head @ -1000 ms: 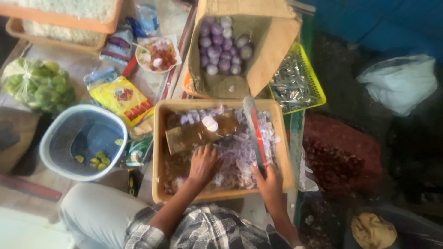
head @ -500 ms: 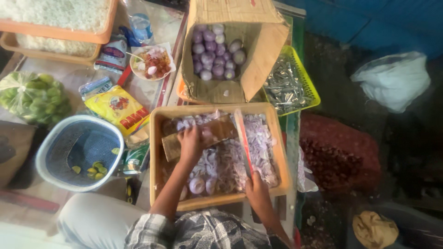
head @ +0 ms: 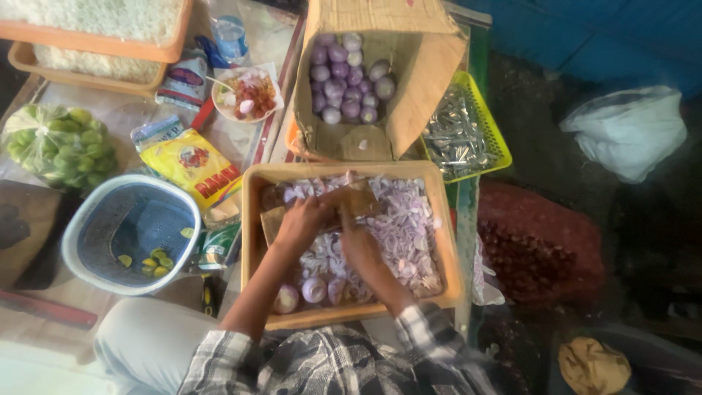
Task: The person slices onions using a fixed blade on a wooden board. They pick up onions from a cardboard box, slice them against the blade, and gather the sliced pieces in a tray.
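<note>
The wooden tray [head: 252, 241] of sliced purple onion [head: 402, 227] sits under both hands, with the cardboard box of whole onions [head: 347, 80] just beyond them and the blue basket [head: 128, 234] off to the left hand's outer side. Half a second ago the hands were apart, the right far down the tray's near corner; now the left hand [head: 303, 219] and right hand [head: 362, 245] have drawn together over the brown cutting board [head: 362, 201]. The left hand looks curled down on the board, its grip unclear; the right hand's too, and the knife is no longer visible.
</note>
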